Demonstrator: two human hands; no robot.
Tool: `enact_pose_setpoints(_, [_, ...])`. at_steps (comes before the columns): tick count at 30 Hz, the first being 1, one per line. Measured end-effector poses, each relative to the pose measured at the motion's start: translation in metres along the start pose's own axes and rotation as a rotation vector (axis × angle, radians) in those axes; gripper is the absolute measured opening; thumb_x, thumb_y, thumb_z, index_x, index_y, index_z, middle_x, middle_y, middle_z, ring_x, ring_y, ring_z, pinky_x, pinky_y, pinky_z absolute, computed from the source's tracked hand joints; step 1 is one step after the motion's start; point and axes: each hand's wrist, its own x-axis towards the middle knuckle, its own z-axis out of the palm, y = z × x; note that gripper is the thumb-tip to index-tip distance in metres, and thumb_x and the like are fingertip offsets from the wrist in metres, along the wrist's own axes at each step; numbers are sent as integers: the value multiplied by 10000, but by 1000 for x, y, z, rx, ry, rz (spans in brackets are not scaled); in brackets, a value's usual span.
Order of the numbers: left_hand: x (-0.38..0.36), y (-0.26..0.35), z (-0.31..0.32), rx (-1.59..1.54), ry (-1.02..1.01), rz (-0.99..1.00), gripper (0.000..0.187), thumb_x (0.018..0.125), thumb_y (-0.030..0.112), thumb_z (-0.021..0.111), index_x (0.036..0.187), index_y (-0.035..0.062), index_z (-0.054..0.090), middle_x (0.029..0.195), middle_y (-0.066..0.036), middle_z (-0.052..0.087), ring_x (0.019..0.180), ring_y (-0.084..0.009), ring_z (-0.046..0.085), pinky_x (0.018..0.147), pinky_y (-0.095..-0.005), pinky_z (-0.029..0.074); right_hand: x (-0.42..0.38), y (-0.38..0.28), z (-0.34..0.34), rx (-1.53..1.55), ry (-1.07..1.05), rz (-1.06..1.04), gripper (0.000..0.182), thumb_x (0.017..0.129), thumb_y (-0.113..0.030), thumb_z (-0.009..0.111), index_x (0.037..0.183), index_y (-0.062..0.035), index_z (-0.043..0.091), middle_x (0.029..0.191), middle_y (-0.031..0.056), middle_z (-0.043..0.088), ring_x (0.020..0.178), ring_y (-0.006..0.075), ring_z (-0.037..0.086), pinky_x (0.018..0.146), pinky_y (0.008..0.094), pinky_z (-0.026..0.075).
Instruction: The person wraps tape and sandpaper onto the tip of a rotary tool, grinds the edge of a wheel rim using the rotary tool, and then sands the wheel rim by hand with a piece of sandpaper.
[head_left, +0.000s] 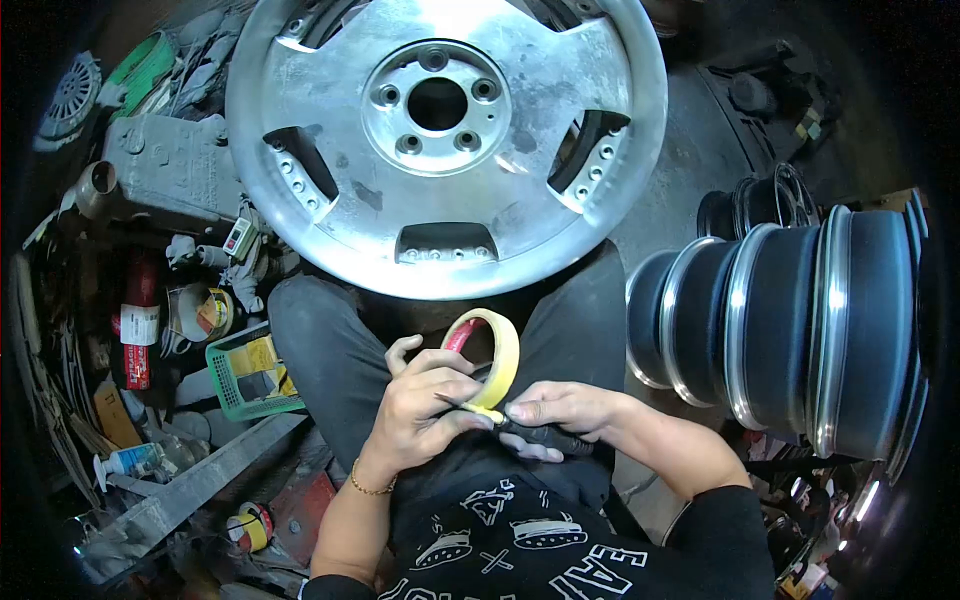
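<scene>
Over my lap, my left hand (425, 405) is closed, its fingers and thumb pinching near a strip of yellow tape by a thin pointed shaft. A roll of yellow masking tape (508, 365) with a red inner core stands upright against these fingers. My right hand (570, 412) is wrapped around a dark handheld tool (545, 436), whose slim tip points toward my left hand. Yellow tape lies around the tool's front end; exactly how it is attached is hard to make out. Just beyond my hands is a large silver wheel rim (445, 200), face up.
Several dark barrels with shiny lips form a row of wheel rims (780, 330) on the right. At left are a green basket (250, 395), a red can (138, 320) and a dusty metal box (165, 165). More tape rolls (250, 527) lie at lower left.
</scene>
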Motion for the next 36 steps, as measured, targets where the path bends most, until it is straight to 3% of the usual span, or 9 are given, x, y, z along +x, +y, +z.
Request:
enact_pose_setpoints(6, [-13,-20,8,-621,-83,-121,517,650,367,877,1026,52,714,1067,-96,718,1108,-248,637,1109,-469,254,-10,-16,1,-402,79,13,499,1012,-449,524,873,12,657,681,64,610,563,130,586,504,272,475])
enact_pose_setpoints(8, [-8,-23,-2,-858,-246,-173,784,683,551,826,1164,-47,666,1184,-147,689,1189,-304,598,1167,-490,202,-13,-24,8,-983,238,-212,483,986,-438,565,871,13,694,677,152,637,583,230,618,566,367,493])
enact_pose_setpoints(9, [-5,-18,-10,-940,-275,-293,785,722,582,788,1166,-54,666,1201,-153,681,1201,-314,588,1168,-485,209,-17,-33,18,-1085,279,-182,463,963,-438,585,882,-3,721,696,209,648,625,320,649,611,423,503])
enact_pose_setpoints(12, [-1,-27,-14,-1032,-317,-315,753,840,570,708,1226,-70,610,1208,-179,672,1190,-302,596,1128,-444,317,-17,-35,27,-1304,363,-143,464,956,-441,583,862,-6,715,704,201,661,652,350,667,611,425,513])
enact_pose_setpoints(16, [10,-18,-19,-1019,-227,-587,543,946,296,671,1304,-66,483,1158,-198,679,1116,-233,639,998,-335,464,-14,-31,38,-1569,583,-260,447,927,-416,602,802,8,669,706,186,666,657,359,672,627,449,543])
enact_pose_setpoints(24, [7,-5,-6,-1126,148,-280,654,773,259,849,1239,-61,519,1204,-192,645,1172,-269,605,1063,-402,433,4,-34,13,-1803,1126,-620,286,863,-300,698,765,-47,610,685,108,614,638,286,640,593,385,533])
enact_pose_setpoints(29, [-3,-19,7,-1239,228,-195,713,855,533,711,1178,-79,541,1024,-223,687,1045,-307,660,999,-430,470,4,-47,15,-1750,1234,-724,230,816,-226,750,860,-24,649,719,110,625,662,293,627,604,394,507])
enact_pose_setpoints(32, [1,-22,-3,-1204,138,-431,830,929,693,452,1112,-106,581,806,-204,695,873,-303,700,916,-377,510,5,-50,22,-1739,1217,-799,231,807,-210,758,877,-20,647,729,110,626,658,290,619,607,390,499])
enact_pose_setpoints(36, [10,-22,-2,-803,30,-547,451,1007,367,572,1142,-60,621,880,-102,703,804,-144,676,736,-268,532,6,-49,30,-1747,1183,-836,235,799,-206,764,885,-20,648,760,115,636,657,289,615,607,373,492])
